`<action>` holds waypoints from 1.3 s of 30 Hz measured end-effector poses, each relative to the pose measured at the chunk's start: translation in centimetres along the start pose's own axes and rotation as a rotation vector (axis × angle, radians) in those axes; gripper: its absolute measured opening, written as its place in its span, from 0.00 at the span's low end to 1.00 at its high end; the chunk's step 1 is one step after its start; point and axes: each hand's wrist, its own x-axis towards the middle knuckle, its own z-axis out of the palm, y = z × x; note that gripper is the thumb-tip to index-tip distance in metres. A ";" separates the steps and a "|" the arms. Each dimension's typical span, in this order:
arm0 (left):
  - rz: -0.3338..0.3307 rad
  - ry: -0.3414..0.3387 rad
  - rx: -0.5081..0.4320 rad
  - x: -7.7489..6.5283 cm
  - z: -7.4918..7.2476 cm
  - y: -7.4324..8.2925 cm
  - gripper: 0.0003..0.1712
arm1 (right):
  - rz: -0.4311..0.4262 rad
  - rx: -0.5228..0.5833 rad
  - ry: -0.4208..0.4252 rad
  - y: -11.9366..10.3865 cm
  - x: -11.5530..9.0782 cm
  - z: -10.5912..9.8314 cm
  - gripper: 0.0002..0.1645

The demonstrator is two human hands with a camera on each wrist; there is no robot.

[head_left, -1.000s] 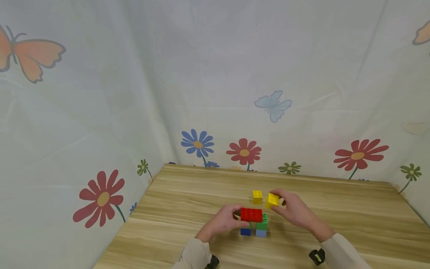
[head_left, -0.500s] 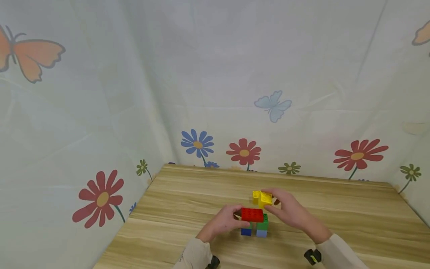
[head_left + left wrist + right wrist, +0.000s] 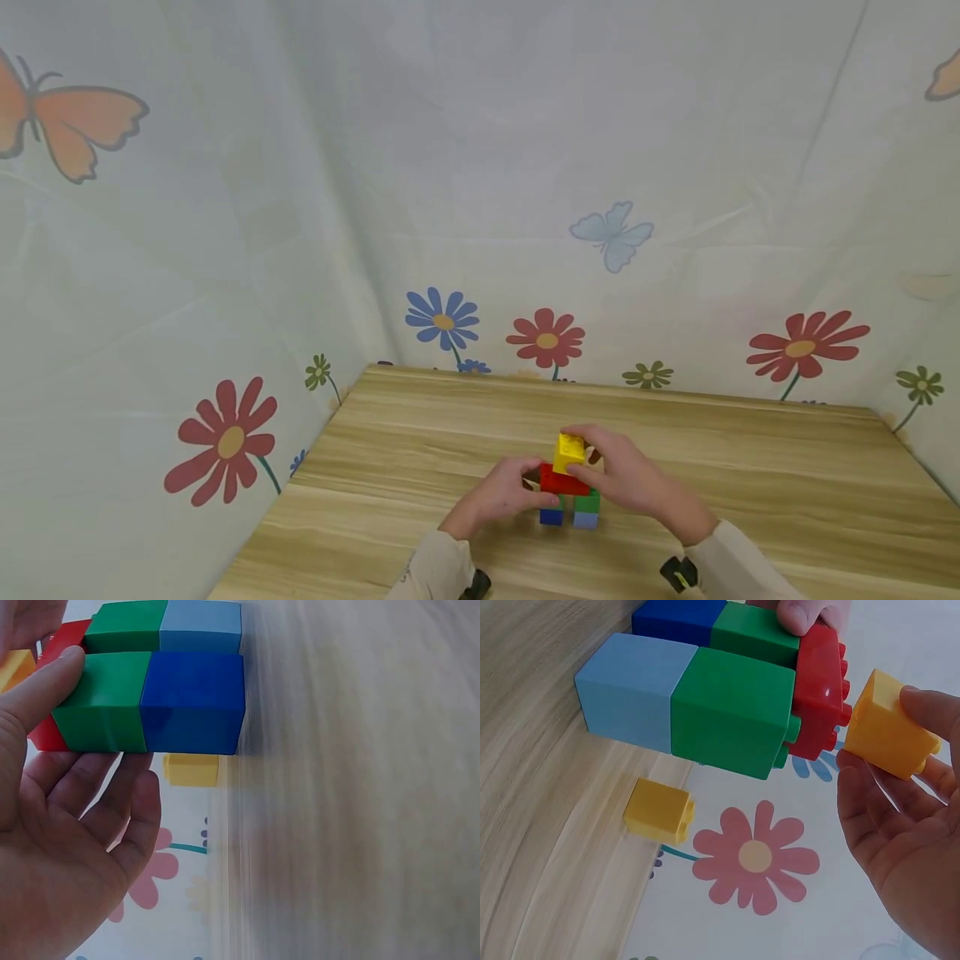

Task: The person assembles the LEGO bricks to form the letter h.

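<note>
Two small towers stand side by side: a green brick point(image 3: 733, 709) on a light blue brick point(image 3: 634, 690), and another green brick point(image 3: 105, 697) on a dark blue brick point(image 3: 193, 701). Across their top lies a red brick point(image 3: 819, 690), leaving some studs bare on the light blue side's green brick. My left hand point(image 3: 502, 490) grips the red and green bricks at the left end, thumb in front, fingers behind. Between thumb and fingers, my right hand point(image 3: 633, 475) pinches a yellow brick point(image 3: 568, 454), slightly tilted, just over the red brick's studs. Whether they touch I cannot tell.
A second yellow brick point(image 3: 658, 810) sits on the wooden table point(image 3: 420, 433) behind the towers, hidden in the head view. A pale cloth point(image 3: 480, 167) printed with flowers and butterflies hangs along the table's back and left side.
My right hand has carried its yellow brick left and toward me, from beside the other yellow brick to over the red brick. The left hand keeps its hold in place.
</note>
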 end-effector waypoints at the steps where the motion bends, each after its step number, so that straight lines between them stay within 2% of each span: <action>1: -0.001 -0.001 -0.005 0.0 0.0 0.0 0.15 | -0.002 -0.002 -0.002 0.0 0.1 0.1 0.28; 7: -0.012 -0.007 -0.034 0.0 0.0 -0.1 0.15 | -0.056 -0.007 -0.017 -0.1 0.3 0.5 0.28; 17: 0.012 -0.006 -0.016 -0.1 -0.1 0.1 0.17 | -0.130 -0.030 -0.012 -0.2 0.6 1.0 0.27; 31: 0.034 -0.005 -0.007 0.1 0.0 -0.1 0.19 | -0.105 -0.055 -0.035 -0.4 0.8 1.5 0.27; 39: 0.023 -0.008 -0.004 0.1 -0.1 0.0 0.18 | -0.059 -0.102 -0.073 -0.6 0.6 1.5 0.32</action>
